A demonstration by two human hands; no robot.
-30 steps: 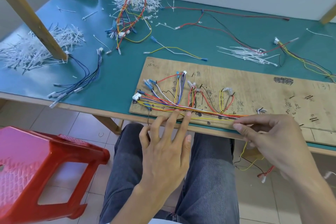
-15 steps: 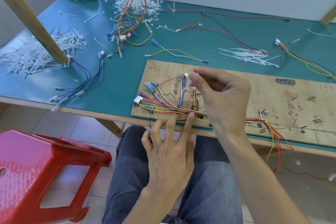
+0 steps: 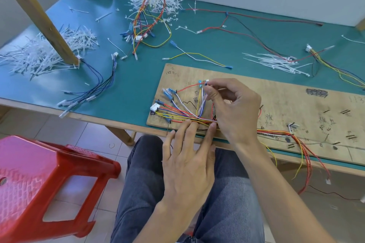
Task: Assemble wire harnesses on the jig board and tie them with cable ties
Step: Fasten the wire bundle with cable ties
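Plywood board lies along your green table's near edge, with the harness on its left end. Your left hand, fingers straight, presses the bundle at the board's 6 o'clock edge. Your right hand pinches a wire tip at 12 o'clock. Loose ends hang off the edge at 4 o'clock.

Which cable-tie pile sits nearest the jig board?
The small pile just beyond the far edge of the jig board; the left heap and back heap are bigger and farther away.
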